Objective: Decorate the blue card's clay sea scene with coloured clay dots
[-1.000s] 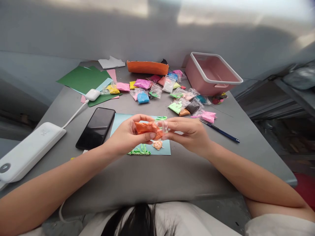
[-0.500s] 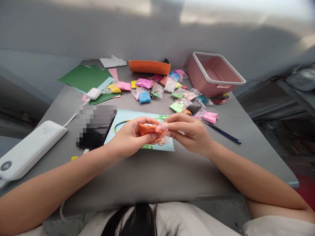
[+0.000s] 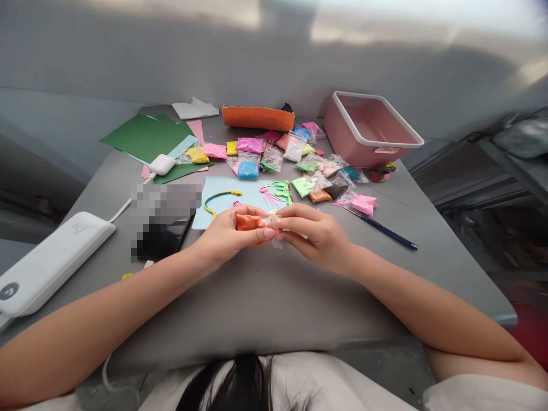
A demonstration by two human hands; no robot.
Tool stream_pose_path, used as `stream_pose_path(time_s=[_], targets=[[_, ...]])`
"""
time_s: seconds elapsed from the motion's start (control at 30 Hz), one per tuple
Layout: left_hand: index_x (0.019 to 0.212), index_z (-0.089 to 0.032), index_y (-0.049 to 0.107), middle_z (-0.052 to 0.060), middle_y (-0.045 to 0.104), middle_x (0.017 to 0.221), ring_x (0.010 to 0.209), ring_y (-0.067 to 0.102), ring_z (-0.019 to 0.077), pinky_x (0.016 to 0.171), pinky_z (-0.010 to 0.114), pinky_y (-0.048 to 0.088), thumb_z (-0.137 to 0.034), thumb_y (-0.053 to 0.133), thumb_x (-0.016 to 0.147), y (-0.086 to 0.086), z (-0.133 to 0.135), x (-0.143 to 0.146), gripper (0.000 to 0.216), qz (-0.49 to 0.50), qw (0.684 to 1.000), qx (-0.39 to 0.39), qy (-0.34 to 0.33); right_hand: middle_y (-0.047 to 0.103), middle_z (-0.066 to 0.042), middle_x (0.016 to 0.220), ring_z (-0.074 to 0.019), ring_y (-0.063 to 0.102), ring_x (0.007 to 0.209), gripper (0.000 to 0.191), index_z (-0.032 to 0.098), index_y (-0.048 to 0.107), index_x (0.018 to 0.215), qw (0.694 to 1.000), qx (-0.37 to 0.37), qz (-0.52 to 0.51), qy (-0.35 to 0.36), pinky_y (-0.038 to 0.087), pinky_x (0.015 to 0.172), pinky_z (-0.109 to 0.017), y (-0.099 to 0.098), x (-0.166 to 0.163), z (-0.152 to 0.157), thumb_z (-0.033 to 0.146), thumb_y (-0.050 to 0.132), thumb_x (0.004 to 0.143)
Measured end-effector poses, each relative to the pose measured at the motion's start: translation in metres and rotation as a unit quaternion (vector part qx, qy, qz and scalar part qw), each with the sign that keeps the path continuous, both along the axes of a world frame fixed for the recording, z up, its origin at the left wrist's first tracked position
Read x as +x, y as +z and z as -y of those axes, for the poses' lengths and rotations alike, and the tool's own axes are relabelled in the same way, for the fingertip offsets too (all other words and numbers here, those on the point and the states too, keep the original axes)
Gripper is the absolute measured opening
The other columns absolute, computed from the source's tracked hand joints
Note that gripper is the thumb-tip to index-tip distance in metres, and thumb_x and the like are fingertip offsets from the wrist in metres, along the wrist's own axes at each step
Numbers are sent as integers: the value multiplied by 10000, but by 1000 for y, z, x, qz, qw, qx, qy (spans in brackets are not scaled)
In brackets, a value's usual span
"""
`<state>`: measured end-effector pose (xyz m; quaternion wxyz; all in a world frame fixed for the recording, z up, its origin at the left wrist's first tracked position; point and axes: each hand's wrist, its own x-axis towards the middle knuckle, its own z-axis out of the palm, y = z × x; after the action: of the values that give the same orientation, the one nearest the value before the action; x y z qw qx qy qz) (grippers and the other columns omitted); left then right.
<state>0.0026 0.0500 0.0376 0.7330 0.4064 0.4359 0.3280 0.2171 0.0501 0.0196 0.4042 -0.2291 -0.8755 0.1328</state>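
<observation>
My left hand (image 3: 233, 231) is closed around a small plastic bag of orange clay (image 3: 250, 222), thumb on the near side. My right hand (image 3: 319, 237) pinches the bag's crumpled clear end between thumb and fingers. Just beyond the hands lies a light blue card (image 3: 248, 187), its near part covered by them. On it are a yellow-and-blue clay strand (image 3: 216, 197), a pink jellyfish-like clay figure (image 3: 264, 191) and green clay strips (image 3: 281, 189). A second pink clay piece (image 3: 237, 203) is partly hidden by my left hand.
Bagged clay in several colours (image 3: 248, 168) lies behind the card. A pink bin (image 3: 349, 137) stands back right, an orange curved piece (image 3: 257, 117) at the back. A dark blue pen (image 3: 387, 233) lies right; a phone (image 3: 173, 234), white power bank (image 3: 60, 257) and green paper (image 3: 141, 137) lie left.
Both hands have shifted slightly left with the bag of orange clay still in them. The light blue card lies farther back, and more of its clay figures show.
</observation>
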Motion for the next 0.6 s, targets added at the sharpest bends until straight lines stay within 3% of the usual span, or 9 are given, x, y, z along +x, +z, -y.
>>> stream_pose_path(time_s=[0.17, 0.3, 0.47, 0.6], targets=[[911, -159, 658, -28, 729, 758, 719, 697, 125, 775, 290, 556, -324, 992, 544, -1, 3, 0, 522, -13, 999, -10, 40, 708, -92, 1036, -148, 709, 921, 163, 198, 670, 1136, 999, -7, 29, 26, 617, 804, -250, 5, 5, -4, 196, 580, 1000], [880, -148, 694, -6, 741, 773, 725, 704, 141, 756, 283, 558, -293, 993, 530, -3, 5, 1, 482, -13, 1000, -11, 26, 719, -88, 990, -138, 723, 834, 142, 175, 691, 1095, 998, -25, 35, 47, 623, 760, -234, 5, 5, -3, 227, 624, 981], [859, -142, 701, -1, 735, 743, 703, 689, 128, 730, 260, 552, -309, 983, 558, -2, 5, 3, 445, -10, 1000, -8, 4, 739, -75, 931, -146, 715, 848, 71, 178, 689, 1004, 1000, 4, 14, 4, 612, 750, -233, 4, 3, -2, 212, 636, 972], [859, -157, 664, -9, 725, 761, 721, 688, 126, 739, 261, 556, -400, 959, 604, 0, 7, 4, 460, -3, 1000, -3, 9, 736, -58, 870, -152, 697, 789, 61, 185, 667, 993, 999, -18, 21, -39, 605, 695, -255, 5, 5, -7, 182, 610, 970]])
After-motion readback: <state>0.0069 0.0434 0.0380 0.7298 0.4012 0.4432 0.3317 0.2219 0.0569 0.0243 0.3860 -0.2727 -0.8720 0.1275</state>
